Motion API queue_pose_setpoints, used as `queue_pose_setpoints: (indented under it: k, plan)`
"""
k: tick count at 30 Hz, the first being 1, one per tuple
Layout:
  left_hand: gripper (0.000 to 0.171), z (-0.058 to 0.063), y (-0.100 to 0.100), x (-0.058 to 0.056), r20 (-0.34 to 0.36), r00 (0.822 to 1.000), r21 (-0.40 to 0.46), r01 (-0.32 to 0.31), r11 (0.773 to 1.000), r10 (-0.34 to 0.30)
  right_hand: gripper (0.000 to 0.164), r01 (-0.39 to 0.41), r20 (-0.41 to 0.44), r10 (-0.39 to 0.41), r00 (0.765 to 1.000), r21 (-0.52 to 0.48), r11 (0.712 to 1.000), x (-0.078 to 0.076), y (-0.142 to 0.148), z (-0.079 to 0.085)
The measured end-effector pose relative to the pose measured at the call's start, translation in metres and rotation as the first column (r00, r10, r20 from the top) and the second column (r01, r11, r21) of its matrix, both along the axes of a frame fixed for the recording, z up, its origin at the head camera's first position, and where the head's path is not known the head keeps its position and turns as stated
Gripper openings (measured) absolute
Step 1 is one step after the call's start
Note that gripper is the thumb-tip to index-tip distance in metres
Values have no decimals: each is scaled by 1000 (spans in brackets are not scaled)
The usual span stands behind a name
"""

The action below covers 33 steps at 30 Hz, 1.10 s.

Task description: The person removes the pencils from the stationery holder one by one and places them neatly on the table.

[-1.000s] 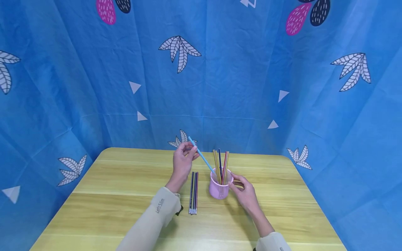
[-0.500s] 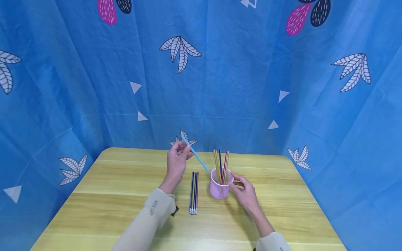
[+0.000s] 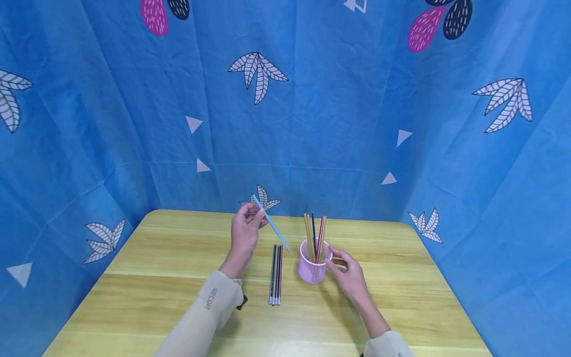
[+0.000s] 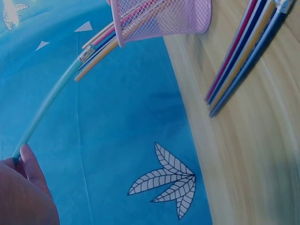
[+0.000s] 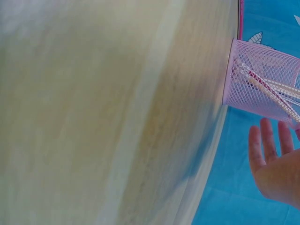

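Note:
My left hand pinches a light blue pencil near its upper end, between thumb and fingertips. The pencil slants down to the right, its metal-banded eraser end a little left of the rim of a pink mesh pencil cup. Several pencils lean inside that cup, yellow, dark blue and red among them. My right hand holds the cup at its right rim with thumb and forefinger; in the right wrist view its other fingers extend beside the mesh.
Several dark and coloured pencils lie side by side on the wooden table, between the left sleeve and the cup. A blue patterned curtain hangs behind the table and along both sides.
My left hand has drawn back leftward with the blue pencil, whose lower end has moved from over the cup's rim to outside it. My right hand and the cup stay in place.

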<state>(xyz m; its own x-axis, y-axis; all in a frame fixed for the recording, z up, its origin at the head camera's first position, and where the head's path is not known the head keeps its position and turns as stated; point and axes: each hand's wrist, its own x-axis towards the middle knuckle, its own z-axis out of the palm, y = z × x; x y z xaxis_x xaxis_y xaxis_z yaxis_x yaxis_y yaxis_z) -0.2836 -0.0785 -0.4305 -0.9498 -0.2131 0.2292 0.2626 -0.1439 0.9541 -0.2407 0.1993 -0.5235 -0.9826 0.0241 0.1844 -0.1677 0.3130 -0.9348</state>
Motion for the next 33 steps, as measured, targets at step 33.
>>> queue_pose_setpoints:
  k: [33]
  plan:
    - [18,-27,-20,0,89,995,-108,65,992,-56,44,-11,-18,10,1000,-20,1000,2,0,2]
